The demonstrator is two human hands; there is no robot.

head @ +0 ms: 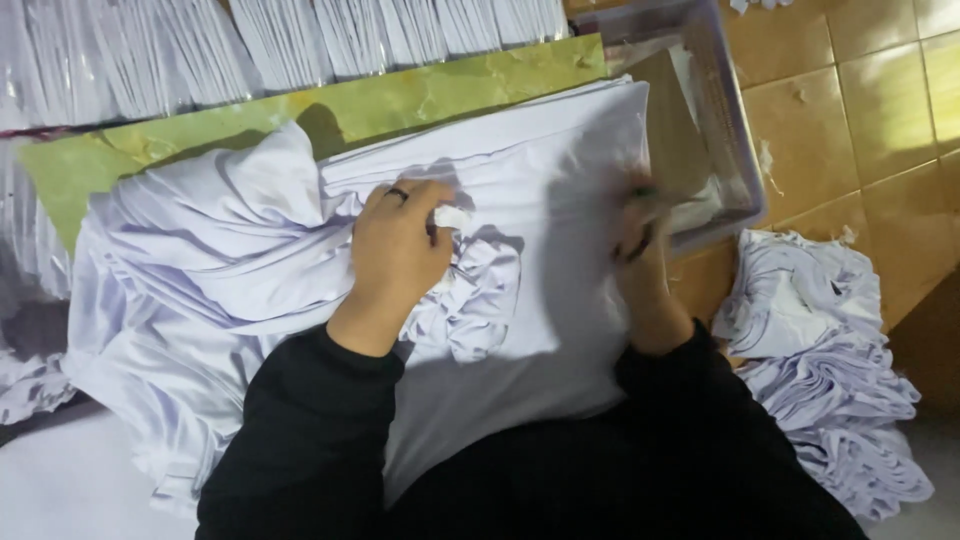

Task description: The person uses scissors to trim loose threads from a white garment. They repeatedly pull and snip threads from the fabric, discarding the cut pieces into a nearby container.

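White garment [540, 300] lies spread flat over our lap and over the green board [400, 100], its far edge running along the board toward the right. We see our left hand [400, 245], ring on one finger, resting palm down near the middle of the cloth, its fingers curled around a small white tag or scrap [452, 216] pinched against a bunched-up fold. Our right hand [640, 235] sits to the right, wrist bent, fingers pressed down on the fabric's right side; it is blurred, so we cannot tell whether it grips anything, though something thin and dark seems to lie in it. Both dark sleeves come in from the near edge.

To the left, more white cloth [200, 260] is heaped in loose folds, crowding that side. Just beyond the right hand stands a grey plastic tray [735, 130], touching the garment's right edge. Near right, a pile of folded white pieces [820, 340] lies on the tan floor tiles [880, 120], which are bare farther right. Rows of stacked white packets [300, 40] line the far edge.
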